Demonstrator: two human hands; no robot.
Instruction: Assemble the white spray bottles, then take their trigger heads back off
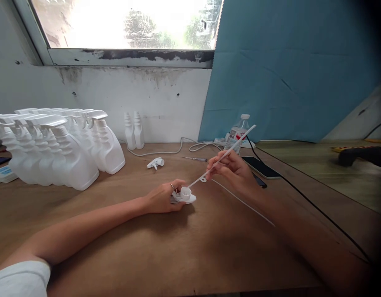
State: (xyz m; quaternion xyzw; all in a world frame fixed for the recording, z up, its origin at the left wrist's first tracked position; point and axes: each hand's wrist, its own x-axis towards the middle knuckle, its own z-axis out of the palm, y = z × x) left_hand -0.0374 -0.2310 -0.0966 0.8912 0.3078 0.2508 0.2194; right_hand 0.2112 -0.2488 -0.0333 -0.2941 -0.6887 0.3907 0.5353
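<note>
My left hand [165, 197] is closed around a white spray trigger head [185, 194], its round collar turned up toward me. Between the fingers of my right hand [229, 167] is a thin white dip tube [240, 141], slanting up to the right. The tube's lower end is close to the collar; whether it touches I cannot tell. A small white washer [203, 180] lies on the table just beyond the tube. Another thin white tube [246, 204] rests on the table under my right forearm. Past my left hand lies a second spray trigger head [155, 163].
White spray bottles [75, 161] stand in rows at the left. Two slim white bottles [134, 131] stand by the wall. A screwdriver [194, 159], a clear plastic bottle [236, 134], a phone [261, 167] and cables [314, 208] lie or stand toward the back and right.
</note>
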